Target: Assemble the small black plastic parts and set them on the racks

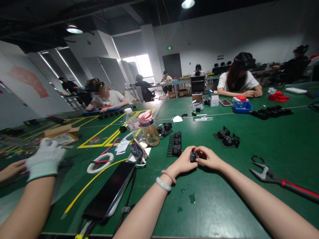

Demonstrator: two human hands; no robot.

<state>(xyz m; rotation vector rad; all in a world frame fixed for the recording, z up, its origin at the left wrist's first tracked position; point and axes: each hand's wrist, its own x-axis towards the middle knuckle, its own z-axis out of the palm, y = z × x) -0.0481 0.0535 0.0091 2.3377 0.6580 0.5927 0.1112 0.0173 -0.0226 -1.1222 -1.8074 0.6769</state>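
Note:
Over the green table, my left hand [186,160] and my right hand [208,157] meet with fingers closed around a small black plastic part [193,156]. Fingers cover much of it, so its exact kind does not show. Just beyond my left hand lies a black slotted rack [170,146] with several chunky black parts [177,143] in a row. A similar group of black pieces [227,137] sits farther off to the right. An adjustable wrench [266,174] with a red and black handle rests right of my right forearm.
Left of my forearm are a dark phone [109,192], a yellow cable [92,182], a white ring [100,163] and a pink-lidded bottle [150,131]. A co-worker's gloved hand [45,159] works at far left. A blue bin [243,107] stands beyond, before another person.

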